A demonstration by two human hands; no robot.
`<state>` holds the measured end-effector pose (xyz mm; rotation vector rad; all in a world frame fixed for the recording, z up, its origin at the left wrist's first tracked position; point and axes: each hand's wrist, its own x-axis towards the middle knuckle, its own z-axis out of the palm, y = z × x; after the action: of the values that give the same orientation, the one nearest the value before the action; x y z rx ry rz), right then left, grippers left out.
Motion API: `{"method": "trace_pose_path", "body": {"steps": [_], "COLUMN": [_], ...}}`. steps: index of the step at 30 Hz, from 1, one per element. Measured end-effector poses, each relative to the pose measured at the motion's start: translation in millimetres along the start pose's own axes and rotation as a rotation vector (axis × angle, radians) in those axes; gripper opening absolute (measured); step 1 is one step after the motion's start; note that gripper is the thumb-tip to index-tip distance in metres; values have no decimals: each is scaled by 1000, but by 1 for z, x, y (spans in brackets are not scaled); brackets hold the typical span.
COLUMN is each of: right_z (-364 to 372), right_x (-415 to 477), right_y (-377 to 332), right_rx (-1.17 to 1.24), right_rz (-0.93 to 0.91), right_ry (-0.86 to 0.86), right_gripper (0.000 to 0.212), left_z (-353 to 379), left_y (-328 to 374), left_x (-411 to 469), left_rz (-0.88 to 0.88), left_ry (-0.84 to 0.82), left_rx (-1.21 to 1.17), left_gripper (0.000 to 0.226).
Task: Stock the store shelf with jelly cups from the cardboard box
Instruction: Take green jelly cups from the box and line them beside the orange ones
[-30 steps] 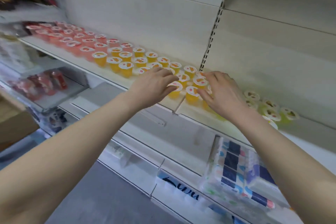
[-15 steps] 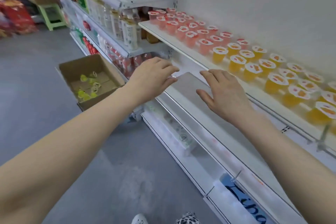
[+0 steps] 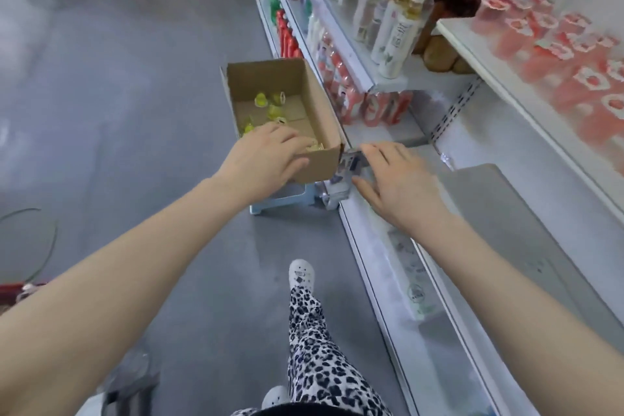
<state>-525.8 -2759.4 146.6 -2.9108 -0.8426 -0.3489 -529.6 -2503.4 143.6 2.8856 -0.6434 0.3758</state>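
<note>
Down at the view's ten o'clock lies bare grey floor. Next comes the cardboard box (image 3: pixel 266 78), propped on a pale blue stool (image 3: pixel 283 202) in the aisle. Only a few yellow-green jelly cups (image 3: pixel 260 100) are left inside, scattered over its bottom. The left hand (image 3: pixel 270 159) reaches over the near wall with fingers loosely extended above the cups at the box's five o'clock corner. Whether it touches one cannot be told.

To gather well, that hand should probably dip lower and curl around one or two cups by their sides, not their film lids. The other stragglers lie at the box's twelve o'clock, a farther reach.

At three o'clock of the box the right hand (image 3: pixel 398 182) hovers above the lower shelf edge, fingers spread and empty. It could steady the box wall or take a second cup. Up at two o'clock of the view, red jelly cups (image 3: pixel 553 54) already sit in blurred rows on the white shelf (image 3: pixel 472 47).
</note>
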Motion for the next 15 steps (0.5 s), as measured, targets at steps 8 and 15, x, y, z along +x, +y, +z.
{"method": "trace_pose_path", "body": {"steps": [8, 15], "right_z": [104, 209], "right_x": [166, 278], "right_y": [36, 67], "right_rx": [133, 188], "right_rz": [-55, -85], "right_ry": [-192, -346], "right_gripper": [55, 50], "left_z": [55, 126], "left_y": [-138, -218], "left_x": [61, 107], "left_rz": [-344, -541], "left_ry": [-71, -165], "left_rx": [-36, -130], "left_gripper": [34, 33]}}
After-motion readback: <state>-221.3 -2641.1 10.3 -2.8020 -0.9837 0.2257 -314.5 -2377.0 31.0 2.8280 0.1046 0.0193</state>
